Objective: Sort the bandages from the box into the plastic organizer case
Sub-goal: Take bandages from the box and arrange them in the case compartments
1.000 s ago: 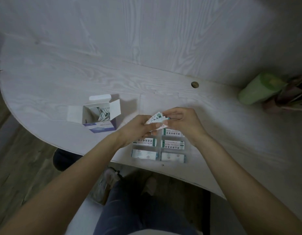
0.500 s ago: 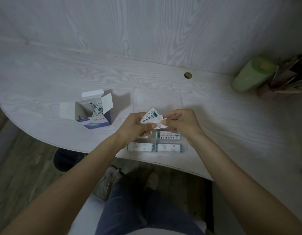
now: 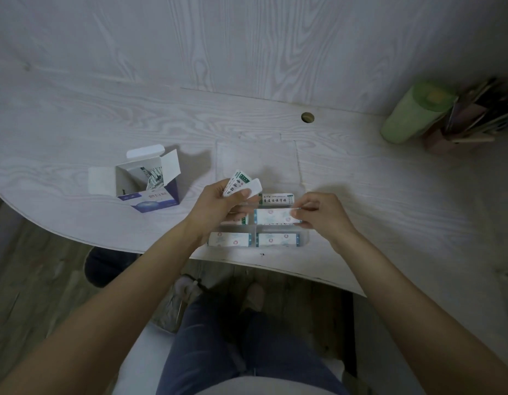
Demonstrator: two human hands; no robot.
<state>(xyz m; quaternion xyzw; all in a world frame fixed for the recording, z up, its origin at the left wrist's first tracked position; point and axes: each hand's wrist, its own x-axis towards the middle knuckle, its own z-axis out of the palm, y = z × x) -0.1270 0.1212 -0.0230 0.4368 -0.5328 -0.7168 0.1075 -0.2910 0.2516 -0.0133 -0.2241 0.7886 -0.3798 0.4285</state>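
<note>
A pale wood-grain table (image 3: pixel 76 132) with a curved near edge carries everything, and a matching panel rises behind it. At the far right corner of the table lies a green cylinder (image 3: pixel 412 115), touching a cluster of dark holders (image 3: pixel 475 118) filled with thin sticks. A small round hole (image 3: pixel 307 117) sits in the tabletop near its back edge.

Toward the left, near the curved edge, stands an open bandage box (image 3: pixel 150 183), white with a purple front, flaps spread and a few wrapped strips leaning inside. Right of it, close to the near edge, lies the clear plastic organizer case (image 3: pixel 304 238), its lid (image 3: pixel 255 158) open flat behind it. The compartments that show hold wrapped bandages lying flat; the two nearest ones each hold one.

The left hand (image 3: pixel 218 203) hovers over the case's left side, fingers curled round a fanned bunch of bandages (image 3: pixel 242 185). The right hand (image 3: pixel 321 215) is at the case's right side, thumb and fingertips pinching the right end of a single wrapped bandage (image 3: pixel 272 216) that lies over the middle right compartment; whether it rests inside yet cannot be told.
</note>
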